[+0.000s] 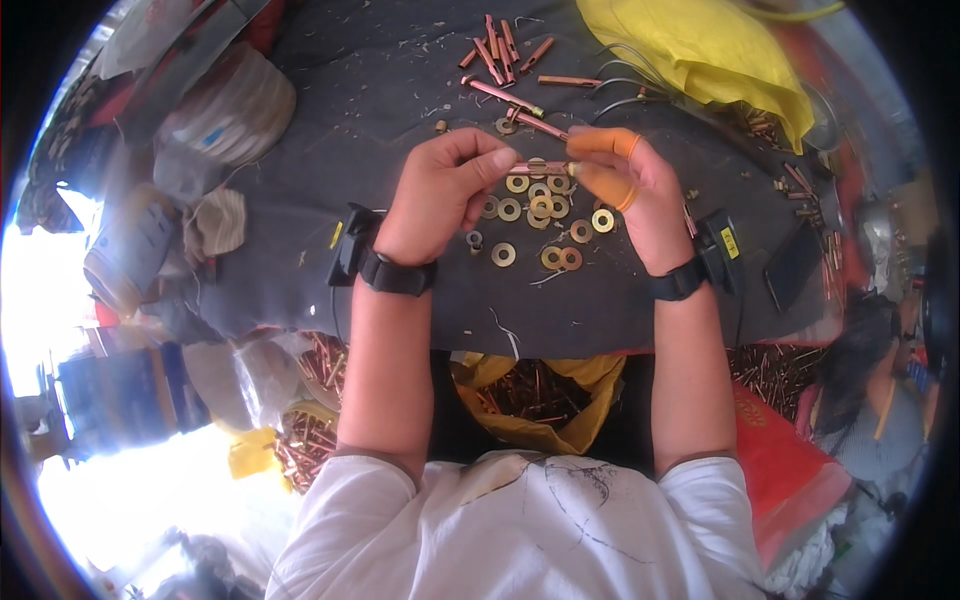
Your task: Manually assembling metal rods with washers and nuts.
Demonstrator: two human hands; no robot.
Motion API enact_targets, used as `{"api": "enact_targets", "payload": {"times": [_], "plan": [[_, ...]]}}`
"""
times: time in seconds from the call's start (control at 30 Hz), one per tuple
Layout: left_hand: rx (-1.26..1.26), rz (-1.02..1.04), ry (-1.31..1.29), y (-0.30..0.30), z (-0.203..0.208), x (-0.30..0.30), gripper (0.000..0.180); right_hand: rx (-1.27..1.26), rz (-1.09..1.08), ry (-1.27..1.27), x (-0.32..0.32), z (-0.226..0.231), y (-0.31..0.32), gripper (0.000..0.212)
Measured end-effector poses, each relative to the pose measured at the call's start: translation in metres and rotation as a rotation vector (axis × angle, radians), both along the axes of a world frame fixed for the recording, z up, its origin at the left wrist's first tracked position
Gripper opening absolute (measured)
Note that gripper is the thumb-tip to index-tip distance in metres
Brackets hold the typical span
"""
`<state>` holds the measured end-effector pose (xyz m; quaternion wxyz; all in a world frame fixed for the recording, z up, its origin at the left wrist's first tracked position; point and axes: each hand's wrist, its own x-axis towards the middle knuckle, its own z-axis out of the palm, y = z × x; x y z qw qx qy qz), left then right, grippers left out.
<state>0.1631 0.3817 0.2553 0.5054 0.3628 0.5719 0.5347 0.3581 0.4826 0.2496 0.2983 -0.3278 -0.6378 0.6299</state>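
Between the thumb and fingers of my left hand is one end of a copper-coloured sleeve anchor, lying level above the table. My right hand, with orange finger cots on its thumb and a finger, pinches the anchor's other end. A second copper-coloured anchor slants down to the right hand's covered finger; whether they touch I cannot tell. Below the hands lie several brass-coloured washers, some overlapping, on the dark cloth-covered table.
Several loose copper-coloured sleeves lie at the far side. A yellow bag stands at the far right, and a dark phone-like slab by the right edge. Under the near edge, an open yellow sack holds many metal rods. A red bag is at right.
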Motion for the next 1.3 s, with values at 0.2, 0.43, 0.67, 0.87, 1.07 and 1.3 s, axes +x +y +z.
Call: {"api": "enact_targets", "payload": {"times": [0.2, 0.43, 0.67, 0.87, 1.07, 1.3], "plan": [[-0.004, -0.007, 0.011, 0.000, 0.001, 0.000, 0.019, -0.089, 0.026, 0.071, -0.001, -0.002, -0.002, 0.015], [0.000, -0.012, 0.022, 0.000, 0.001, 0.001, 0.019, 0.008, 0.074, 0.090, -0.001, -0.007, 0.001, 0.021], [-0.002, -0.021, 0.021, 0.001, 0.002, 0.002, 0.018, 0.119, 0.095, 0.067, -0.001, -0.008, 0.001, 0.020], [-0.012, -0.012, 0.013, -0.001, 0.002, 0.002, 0.018, 0.081, 0.069, -0.018, -0.002, -0.004, -0.003, 0.016], [-0.070, -0.461, -0.013, -0.011, 0.017, 0.006, 0.024, 0.054, -0.128, -0.003, 0.000, -0.004, 0.006, 0.020], [-0.218, -0.592, 0.058, -0.006, 0.014, 0.011, 0.036, 0.376, -0.104, -0.279, -0.006, -0.019, -0.001, 0.019]]}}
